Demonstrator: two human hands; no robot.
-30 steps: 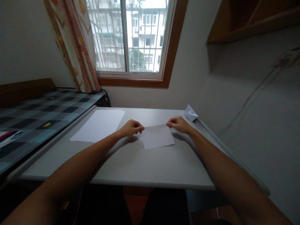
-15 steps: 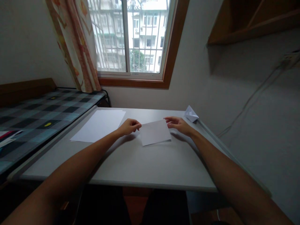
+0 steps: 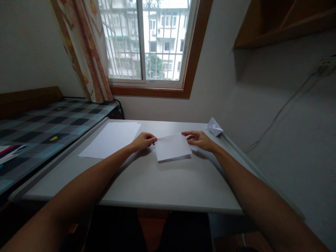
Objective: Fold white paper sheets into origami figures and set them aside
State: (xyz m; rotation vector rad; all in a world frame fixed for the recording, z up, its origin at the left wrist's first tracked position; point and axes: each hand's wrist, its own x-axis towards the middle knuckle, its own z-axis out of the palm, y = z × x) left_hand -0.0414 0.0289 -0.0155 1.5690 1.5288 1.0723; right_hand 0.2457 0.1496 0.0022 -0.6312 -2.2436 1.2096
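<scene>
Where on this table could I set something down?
Bare: the table between both forearms, the square paper and near edge; also its front left, between white sheets and left forearm. Crowded: far right, where the right hand neighbours the folded paper.

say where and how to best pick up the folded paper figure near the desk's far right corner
Pinch the folded paper figure lightly by its raised peak, probably best from above with the right hand, the nearer one. That peak points up and looks easy to straddle, while the wall behind would likely hamper a reach from the back.
</scene>
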